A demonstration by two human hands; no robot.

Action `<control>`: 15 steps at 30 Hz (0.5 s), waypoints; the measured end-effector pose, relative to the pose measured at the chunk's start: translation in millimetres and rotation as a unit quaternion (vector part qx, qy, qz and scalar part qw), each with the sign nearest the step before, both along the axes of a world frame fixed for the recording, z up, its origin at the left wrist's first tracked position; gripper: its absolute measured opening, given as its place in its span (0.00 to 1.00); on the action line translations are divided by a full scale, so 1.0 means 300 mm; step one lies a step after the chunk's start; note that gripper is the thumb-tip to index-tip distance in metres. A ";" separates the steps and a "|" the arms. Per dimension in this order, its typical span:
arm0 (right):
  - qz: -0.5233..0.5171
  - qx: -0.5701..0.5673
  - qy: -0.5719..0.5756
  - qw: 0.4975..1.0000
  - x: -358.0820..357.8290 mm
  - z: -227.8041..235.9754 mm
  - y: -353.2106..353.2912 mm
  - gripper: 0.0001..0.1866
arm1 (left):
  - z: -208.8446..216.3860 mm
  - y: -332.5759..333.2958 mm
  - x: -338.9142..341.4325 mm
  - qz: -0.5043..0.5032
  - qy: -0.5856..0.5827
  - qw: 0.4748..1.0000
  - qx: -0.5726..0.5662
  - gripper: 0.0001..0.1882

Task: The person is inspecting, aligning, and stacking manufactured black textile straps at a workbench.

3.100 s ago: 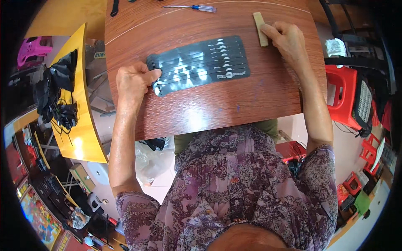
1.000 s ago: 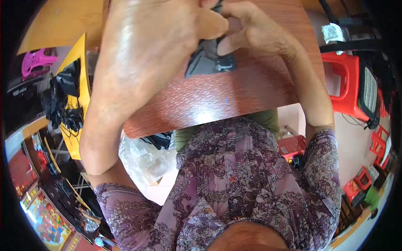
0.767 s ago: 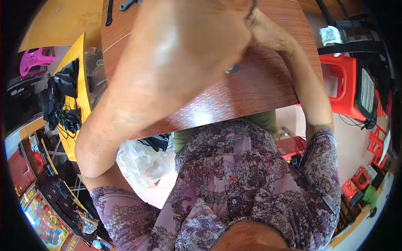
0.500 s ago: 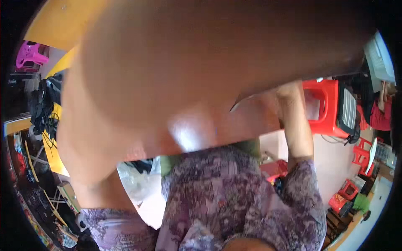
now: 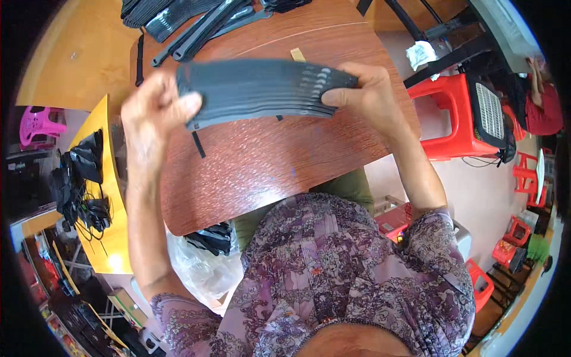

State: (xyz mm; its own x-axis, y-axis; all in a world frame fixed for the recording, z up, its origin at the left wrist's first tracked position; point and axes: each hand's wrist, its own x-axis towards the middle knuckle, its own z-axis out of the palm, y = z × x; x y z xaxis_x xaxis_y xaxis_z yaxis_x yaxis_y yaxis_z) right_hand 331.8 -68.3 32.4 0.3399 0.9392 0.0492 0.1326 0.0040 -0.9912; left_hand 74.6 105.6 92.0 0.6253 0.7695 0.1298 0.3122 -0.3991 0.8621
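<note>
A thick stack of flat black straps [image 5: 256,89] is stretched level above the brown wooden table [image 5: 232,184], bowed slightly upward. My left hand [image 5: 156,110] grips its left end, thumb on top, somewhat blurred. At the right end, my right hand [image 5: 370,95] pinches the stack with its thumb on the upper face. The layers show along the near edge, and pale marks run across the right part. Beneath it, a short black strip [image 5: 198,144] lies on the tabletop. Loose black straps with rounded ends [image 5: 208,27] lie beyond, beside another black bundle [image 5: 166,18].
A red plastic stool [image 5: 458,113] with a grey-topped item stands right of the table. Black cables [image 5: 95,211] lie on a yellow surface at left. Below the near table edge is a clear plastic bag [image 5: 202,268]. Another person's red clothing [image 5: 544,110] shows far right.
A large blurred skin-coloured shape close to the camera covered most of the view before. Now it is gone, and both hands show over the table with the strap stack stretched between them.
</note>
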 end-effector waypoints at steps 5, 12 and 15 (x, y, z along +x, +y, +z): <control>0.035 -0.052 -0.170 0.984 -0.069 -0.054 -0.035 0.11 | -0.250 -0.102 -0.087 0.032 -0.094 0.986 -0.130 0.14; 0.014 -0.005 0.004 1.000 -0.097 0.007 0.013 0.10 | -0.266 -0.070 -0.079 0.053 -0.210 0.950 -0.227 0.10; 0.007 -0.028 0.115 0.993 -0.110 0.034 0.027 0.10 | -0.221 -0.067 -0.074 0.067 -0.261 0.913 -0.305 0.11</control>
State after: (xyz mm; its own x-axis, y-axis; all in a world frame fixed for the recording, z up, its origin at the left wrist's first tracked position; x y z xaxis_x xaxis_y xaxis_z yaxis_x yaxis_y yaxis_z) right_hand 298.8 -60.1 42.5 0.3238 0.9426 -0.0812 -0.0972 -0.0523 -0.9939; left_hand 52.3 85.5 25.6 0.4956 0.8632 -0.0959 -0.1943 0.2178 0.9565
